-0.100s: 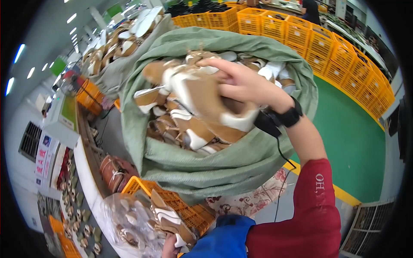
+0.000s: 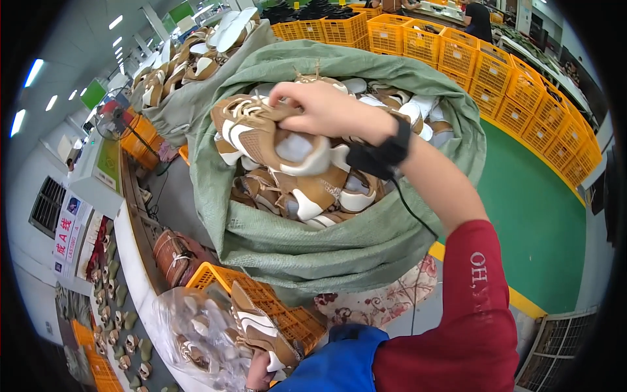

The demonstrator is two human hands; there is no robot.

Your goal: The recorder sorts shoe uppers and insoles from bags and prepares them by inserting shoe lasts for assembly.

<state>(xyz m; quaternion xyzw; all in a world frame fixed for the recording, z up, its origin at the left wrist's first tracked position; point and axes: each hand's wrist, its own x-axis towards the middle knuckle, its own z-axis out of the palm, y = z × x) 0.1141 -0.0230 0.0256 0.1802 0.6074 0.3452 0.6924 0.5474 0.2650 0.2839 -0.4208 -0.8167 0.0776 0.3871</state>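
Observation:
My right hand (image 2: 320,111) is over the big green woven sack (image 2: 294,261), its fingers closed on the tongue area of a brown-and-white sneaker (image 2: 251,134). That shoe is tilted with its opening toward me and its laced toe to the left. Beneath it, more brown-and-white sneakers (image 2: 310,199) fill the sack in a loose heap. Low in the view, my left hand (image 2: 260,369) grips the heel end of another brown-and-white sneaker (image 2: 258,330), whose toe points up and away. Part of my left hand is cut off by the lower edge.
A clear plastic bag (image 2: 189,333) of shoes and an orange crate (image 2: 274,304) are beside my left hand. A second full sack (image 2: 176,98) stands far left. Stacked orange crates (image 2: 490,72) curve along the right. A conveyor (image 2: 124,326) carries shoe parts at left; a cable hangs from my right wrist.
My right hand and its sneaker have shifted left and slightly up, and the shoe has turned so its laces show. My left hand stays on its sneaker, nearly in place.

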